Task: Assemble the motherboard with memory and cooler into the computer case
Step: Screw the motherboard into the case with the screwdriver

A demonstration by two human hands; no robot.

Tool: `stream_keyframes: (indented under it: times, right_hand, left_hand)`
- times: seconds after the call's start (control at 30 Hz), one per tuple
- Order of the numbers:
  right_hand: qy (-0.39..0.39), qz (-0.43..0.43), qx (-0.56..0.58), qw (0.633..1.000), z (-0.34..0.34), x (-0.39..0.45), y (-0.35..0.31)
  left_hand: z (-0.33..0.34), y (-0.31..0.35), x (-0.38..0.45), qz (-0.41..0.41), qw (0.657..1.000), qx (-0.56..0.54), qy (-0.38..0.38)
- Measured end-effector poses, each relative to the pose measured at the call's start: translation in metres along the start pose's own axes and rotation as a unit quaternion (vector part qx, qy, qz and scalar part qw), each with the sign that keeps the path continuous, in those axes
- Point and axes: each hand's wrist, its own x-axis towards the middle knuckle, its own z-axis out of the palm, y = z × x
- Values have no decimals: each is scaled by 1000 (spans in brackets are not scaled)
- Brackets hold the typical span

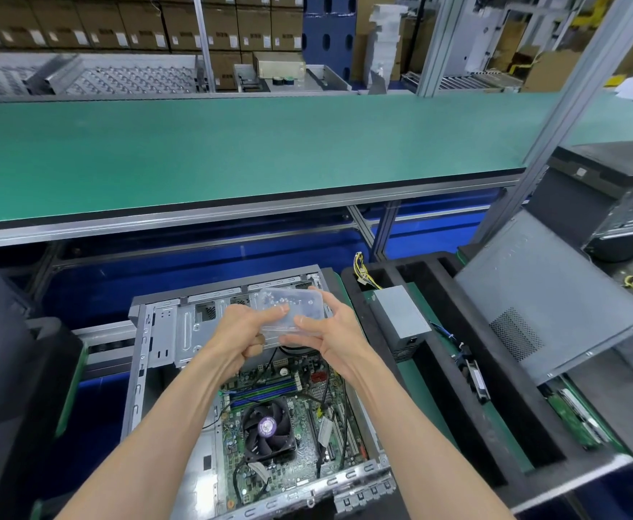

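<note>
Stacked cardboard cartons (127, 28) line the far wall of the assembly hall, behind a long green conveyor belt (232, 152) framed in aluminium profile. Below the belt, on the near bench (416, 373), the computer case (164, 332) lies on its side with the open face upward. The motherboard (307, 444) sits inside the case, in the half nearest the person. The cooler (268, 429), a black fan with a purple hub label, is mounted on the board. Memory modules (262, 392) stand in their slots just beyond the cooler. Black cables cross the board on the right side.

Both hands are raised above the case, over its drive-bay end. Between them is a clear plastic container (292, 305) holding small dark parts, too blurred to identify. The left hand (249, 328) grips the container's near left edge, fingers (269, 313) curled over the lid. The right hand (326, 324) holds the right side, thumb on top and fingers wrapped underneath.

Right of the case, a black foam tray (457, 407) carries a grey power supply (397, 317) with yellow and black leads. A grey side panel (543, 305) leans across the tray's far right portion. A second case (607, 189) stands beyond it.
</note>
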Motion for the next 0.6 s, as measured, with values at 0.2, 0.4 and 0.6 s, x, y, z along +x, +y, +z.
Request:
stream_keyframes:
  times: [0.2,0.4,0.6]
  right_hand:
    - [-5,-3,-26,1000,-6,0,-4]
    - [55,-15,-18,998,-22,-4,-4]
    - [100,-11,-5,995,-60,-18,-17]
  left_hand:
    - [9,-5,3,3,1000,21,17]
    - [28,-4,4,13,997,81,-6]
    - [74,-6,9,84,971,224,24]
